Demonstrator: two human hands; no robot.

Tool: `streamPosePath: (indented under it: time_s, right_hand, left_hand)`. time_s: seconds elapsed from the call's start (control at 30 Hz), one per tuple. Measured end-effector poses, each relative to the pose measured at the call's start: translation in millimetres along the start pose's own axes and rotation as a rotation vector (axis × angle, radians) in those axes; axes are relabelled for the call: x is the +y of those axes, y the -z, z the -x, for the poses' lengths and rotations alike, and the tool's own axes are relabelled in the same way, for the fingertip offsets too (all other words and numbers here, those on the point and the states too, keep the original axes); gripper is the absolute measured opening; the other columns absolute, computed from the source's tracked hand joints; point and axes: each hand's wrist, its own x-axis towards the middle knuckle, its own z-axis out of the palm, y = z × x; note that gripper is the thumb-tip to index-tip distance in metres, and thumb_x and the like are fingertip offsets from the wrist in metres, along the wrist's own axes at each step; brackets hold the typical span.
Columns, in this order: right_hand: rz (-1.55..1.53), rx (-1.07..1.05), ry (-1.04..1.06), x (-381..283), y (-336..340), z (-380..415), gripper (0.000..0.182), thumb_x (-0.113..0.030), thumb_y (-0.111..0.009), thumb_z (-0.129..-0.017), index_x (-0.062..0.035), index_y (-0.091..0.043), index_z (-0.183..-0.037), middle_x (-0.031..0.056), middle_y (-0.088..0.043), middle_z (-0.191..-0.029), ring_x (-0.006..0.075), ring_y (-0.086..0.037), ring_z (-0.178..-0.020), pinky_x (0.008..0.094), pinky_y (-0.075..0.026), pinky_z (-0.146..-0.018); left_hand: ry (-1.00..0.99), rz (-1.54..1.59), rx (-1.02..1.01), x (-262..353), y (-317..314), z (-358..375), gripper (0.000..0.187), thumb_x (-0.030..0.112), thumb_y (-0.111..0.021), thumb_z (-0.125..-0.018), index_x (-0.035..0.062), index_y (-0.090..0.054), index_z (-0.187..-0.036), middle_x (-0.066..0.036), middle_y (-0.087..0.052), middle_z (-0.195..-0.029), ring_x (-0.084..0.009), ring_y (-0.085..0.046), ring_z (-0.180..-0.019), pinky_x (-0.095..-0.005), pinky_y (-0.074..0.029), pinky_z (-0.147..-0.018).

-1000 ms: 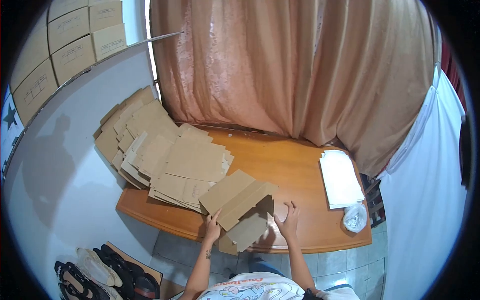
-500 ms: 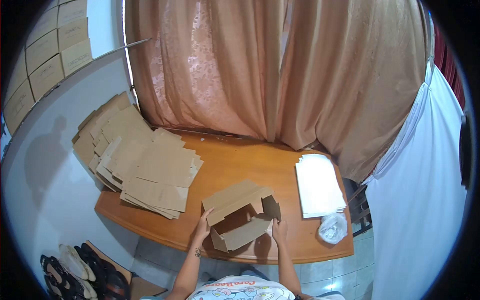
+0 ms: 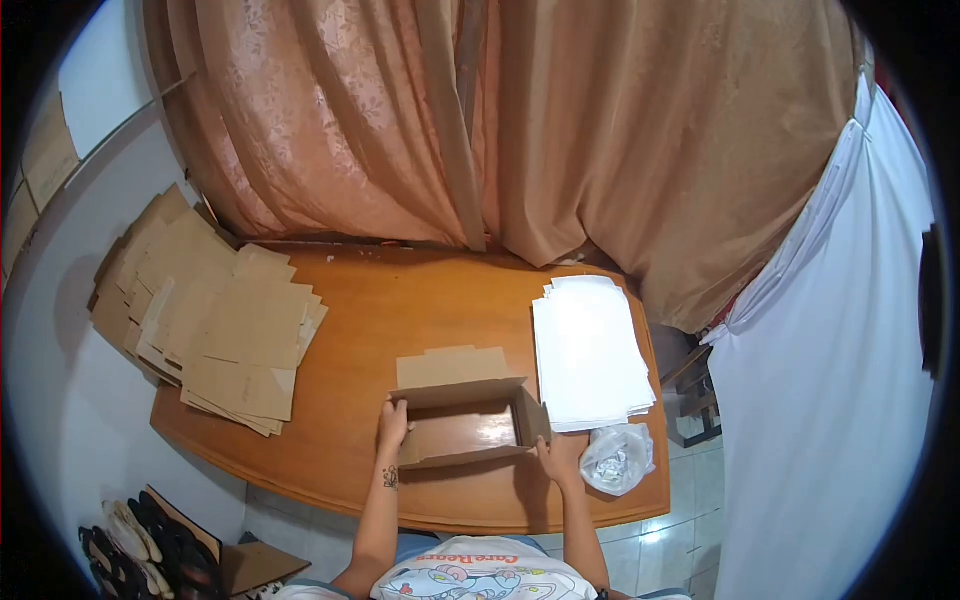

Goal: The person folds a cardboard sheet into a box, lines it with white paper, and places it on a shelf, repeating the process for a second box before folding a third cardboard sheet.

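A brown cardboard box (image 3: pixel 462 431) stands open on the wooden table (image 3: pixel 370 320), its lid flap lying flat behind it. My left hand (image 3: pixel 392 424) grips the box's left wall. My right hand (image 3: pixel 556 460) presses on its front right corner. The inside of the box looks empty.
A pile of flat cardboard blanks (image 3: pixel 205 320) covers the table's left end and leans on the wall. A stack of white sheets (image 3: pixel 588 350) lies at the right, with a small clear plastic bag (image 3: pixel 617 463) in front of it. Curtains (image 3: pixel 500 130) hang behind. Shoes (image 3: pixel 145 545) sit on the floor at lower left.
The half-folded cardboard has been formed into an upright open box and squared to me. My hands moved onto its left and right sides. The view has shifted to the right.
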Motion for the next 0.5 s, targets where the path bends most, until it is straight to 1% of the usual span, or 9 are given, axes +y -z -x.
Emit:
streamPosePath:
  time_s: [0.07, 0.1, 0.13, 0.2, 0.23, 0.3, 0.37, 0.43, 0.5]
  right_hand:
    - [0.059, 0.006, 0.117, 7, 1, -11, 0.033, -0.026, -0.054, -0.088, 0.0054, -0.063, -0.089, 0.0288, -0.062, -0.078, 0.0452, -0.061, -0.077, 0.0503, -0.048, -0.073]
    - [0.062, -0.001, 0.125, 8, 5, -16, 0.033, -0.026, -0.054, -0.088, 0.0054, -0.063, -0.089, 0.0288, -0.062, -0.078, 0.0452, -0.061, -0.077, 0.0503, -0.048, -0.073]
    - [-0.042, 0.063, 0.180, 7, 9, -19, 0.033, -0.025, -0.055, -0.087, 0.0058, -0.060, -0.099, 0.0277, -0.063, -0.083, 0.0424, -0.061, -0.079, 0.0477, -0.048, -0.074]
    - [-0.263, 0.186, 0.275, 2, 15, -16, 0.044, -0.022, -0.059, -0.084, 0.0066, -0.054, -0.117, 0.0255, -0.064, -0.094, 0.0369, -0.062, -0.083, 0.0426, -0.048, -0.077]
    - [-0.330, 0.080, 0.109, -6, 25, -15, 0.056, -0.015, -0.062, -0.081, 0.0002, -0.044, -0.132, 0.0226, -0.058, -0.114, 0.0341, -0.057, -0.102, 0.0414, -0.044, -0.088]
    - [-0.210, 0.168, 0.106, -34, 45, -12, 0.059, -0.012, -0.062, -0.080, -0.0023, -0.041, -0.134, 0.0223, -0.053, -0.120, 0.0353, -0.052, -0.109, 0.0422, -0.040, -0.093]
    - [-0.088, 0.259, 0.103, -61, 48, -21, 0.063, -0.010, -0.062, -0.078, -0.0047, -0.039, -0.136, 0.0220, -0.049, -0.125, 0.0366, -0.048, -0.115, 0.0430, -0.037, -0.098]
    - [-0.219, 0.376, 0.326, -90, 43, -31, 0.066, -0.006, -0.062, -0.077, -0.0071, -0.036, -0.137, 0.0219, -0.039, -0.133, 0.0394, -0.037, -0.124, 0.0456, -0.032, -0.102]
    - [-0.204, 0.397, 0.410, -118, 29, -46, 0.067, -0.005, -0.063, -0.076, -0.0066, -0.036, -0.137, 0.0224, -0.037, -0.134, 0.0406, -0.036, -0.124, 0.0460, -0.032, -0.102]
  left_hand:
    - [-0.168, -0.037, 0.157, 27, -4, 28, 0.047, 0.018, -0.047, -0.091, 0.0020, -0.037, -0.134, -0.013, -0.056, -0.100, -0.0147, -0.053, -0.075, -0.0304, -0.049, -0.054]
    - [-0.101, -0.082, 0.178, 46, -4, 46, 0.055, 0.018, -0.051, -0.090, 0.0011, -0.031, -0.138, -0.020, -0.052, -0.117, -0.0247, -0.054, -0.097, -0.0365, -0.051, -0.074]
    - [-0.098, -0.081, 0.189, 42, -3, 48, 0.055, 0.018, -0.051, -0.090, 0.0011, -0.031, -0.138, -0.020, -0.052, -0.117, -0.0247, -0.054, -0.097, -0.0365, -0.051, -0.074]
    - [-0.346, -0.475, 0.330, 30, 6, 56, 0.066, 0.020, -0.056, -0.088, -0.0002, -0.023, -0.141, -0.026, -0.038, -0.136, -0.0355, -0.041, -0.123, -0.0444, -0.038, -0.100]
    - [-0.339, -0.482, 0.337, 42, 7, 68, 0.066, 0.020, -0.056, -0.088, -0.0002, -0.023, -0.141, -0.026, -0.038, -0.136, -0.0355, -0.041, -0.123, -0.0444, -0.038, -0.100]
    - [-0.331, -0.422, 0.251, 66, 2, 96, 0.083, 0.025, -0.064, -0.083, -0.0014, -0.014, -0.143, -0.030, -0.022, -0.145, -0.0415, -0.021, -0.136, -0.0483, -0.019, -0.111]
    - [-0.315, -0.474, 0.205, 72, -6, 109, 0.090, 0.027, -0.067, -0.080, -0.0015, -0.011, -0.144, -0.031, -0.021, -0.144, -0.0440, -0.020, -0.135, -0.0493, -0.019, -0.111]
    - [-0.256, -0.623, 0.099, 68, -13, 112, 0.107, 0.028, -0.074, -0.073, -0.0013, 0.000, -0.144, -0.037, -0.017, -0.142, -0.0506, -0.017, -0.133, -0.0533, -0.015, -0.111]
    - [-0.247, -0.723, 0.067, 60, -17, 111, 0.108, 0.026, -0.074, -0.072, -0.0007, 0.003, -0.144, -0.037, -0.015, -0.142, -0.0515, -0.016, -0.133, -0.0541, -0.014, -0.111]
